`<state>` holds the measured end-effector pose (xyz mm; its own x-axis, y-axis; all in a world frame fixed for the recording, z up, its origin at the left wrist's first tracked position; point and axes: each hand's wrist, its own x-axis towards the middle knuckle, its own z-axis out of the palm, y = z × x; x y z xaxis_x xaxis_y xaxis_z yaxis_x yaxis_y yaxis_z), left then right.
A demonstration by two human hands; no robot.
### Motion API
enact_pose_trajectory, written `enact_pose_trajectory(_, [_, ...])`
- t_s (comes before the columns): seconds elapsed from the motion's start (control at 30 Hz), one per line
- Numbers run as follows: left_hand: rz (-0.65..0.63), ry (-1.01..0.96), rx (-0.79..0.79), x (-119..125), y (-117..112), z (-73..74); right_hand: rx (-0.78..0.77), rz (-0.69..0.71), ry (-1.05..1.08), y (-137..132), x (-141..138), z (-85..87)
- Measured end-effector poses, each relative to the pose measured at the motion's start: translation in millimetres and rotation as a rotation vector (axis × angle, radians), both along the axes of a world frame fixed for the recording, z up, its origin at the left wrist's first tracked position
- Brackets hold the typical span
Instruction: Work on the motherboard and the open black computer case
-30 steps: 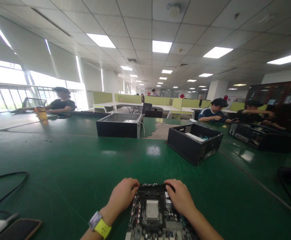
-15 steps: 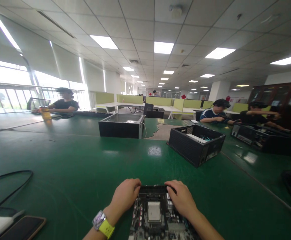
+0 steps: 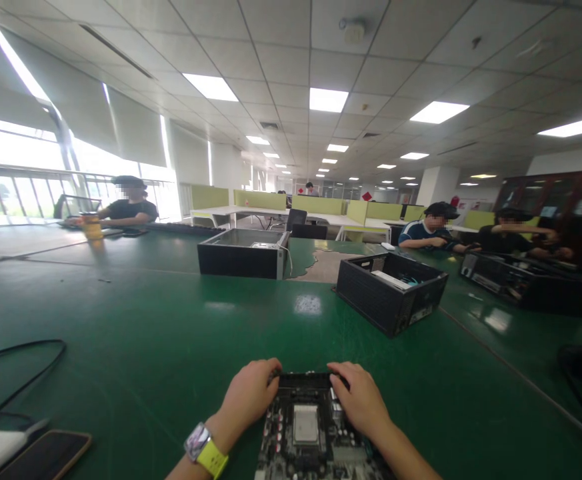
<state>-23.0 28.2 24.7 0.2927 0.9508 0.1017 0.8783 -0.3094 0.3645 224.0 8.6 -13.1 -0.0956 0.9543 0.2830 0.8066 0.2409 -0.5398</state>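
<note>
A black motherboard [image 3: 307, 433] with a silver processor in its middle lies on the green table [image 3: 171, 333] right in front of me. My left hand [image 3: 248, 393] curls over the board's far left corner; a watch with a yellow strap is on that wrist. My right hand [image 3: 361, 397] curls over the far right corner. Both hands have their fingers bent onto the far edge of the board.
A phone [image 3: 45, 455] and a white block lie at the near left beside a black cable [image 3: 25, 373]. Two open computer cases [image 3: 243, 253] [image 3: 391, 290] stand farther back. A third case [image 3: 531, 283] is at the right, where people sit. Another person sits at the far left.
The view has shifted slightly; my hands stay on the far edge of the motherboard in the same grip.
</note>
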Motion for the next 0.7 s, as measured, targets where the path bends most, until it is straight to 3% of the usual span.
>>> enact_pose_trajectory(0.17, [0.008, 0.022, -0.018, -2.0, 0.6, 0.7, -0.009, -0.015, 0.001, 0.4, -0.1, 0.4])
enact_pose_trajectory(0.33, [0.045, 0.082, 0.081, 13.1, -14.7, 17.1, -0.031, -0.059, 0.010, 0.7, -2.0, 1.3])
enact_pose_trajectory(0.47, [-0.173, 0.022, 0.062, 52.1, -51.0, 26.2, -0.037, -0.083, 0.015, -0.1, -3.5, 2.2])
enact_pose_trajectory(0.57, [-0.386, 0.059, -0.105, 84.5, -74.8, 11.8, -0.037, -0.092, 0.019, -0.9, -3.7, 2.5])
enact_pose_trajectory(0.7, [-0.426, 0.048, -0.223, 106.3, -83.8, -22.6, -0.045, -0.119, 0.036, -1.4, -3.1, -0.3])
